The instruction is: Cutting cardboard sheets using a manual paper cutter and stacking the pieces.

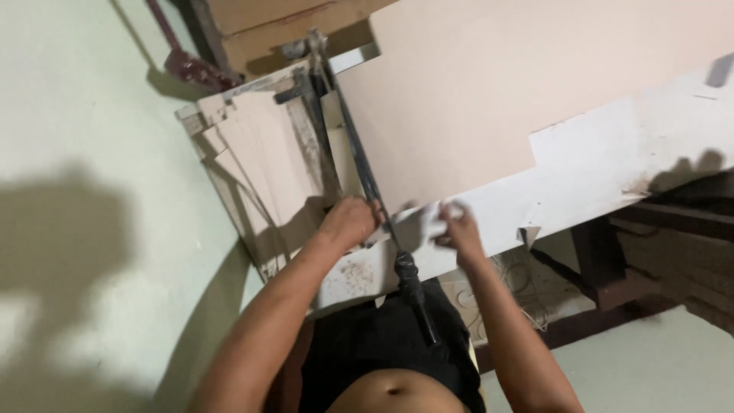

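At the front edge of a white work table (596,160), a person stands over a lever-arm paper cutter (367,176) whose long dark blade arm runs from a pivot near the top of the view down to a black wrapped handle (411,283) hanging past the table edge. Left hand (349,222): closed in a loose fist, resting against the left side of the blade arm on the cutter bed; whether it grips the arm or only presses there cannot be told. Right hand (457,228): fingers curled around the near corner of a large beige cardboard sheet (489,92), which lies flat on the table to the right of the blade, its left edge along the blade arm. The hand is blurred, so the exact grip is unclear. Left of the blade, a fanned stack of cut beige strips (260,160) rests on the cutter bed. Brown wooden framing (612,260) shows under the table at right, with loose pale string (520,283) on the floor beside it. Pale green floor (92,115) lies at left.
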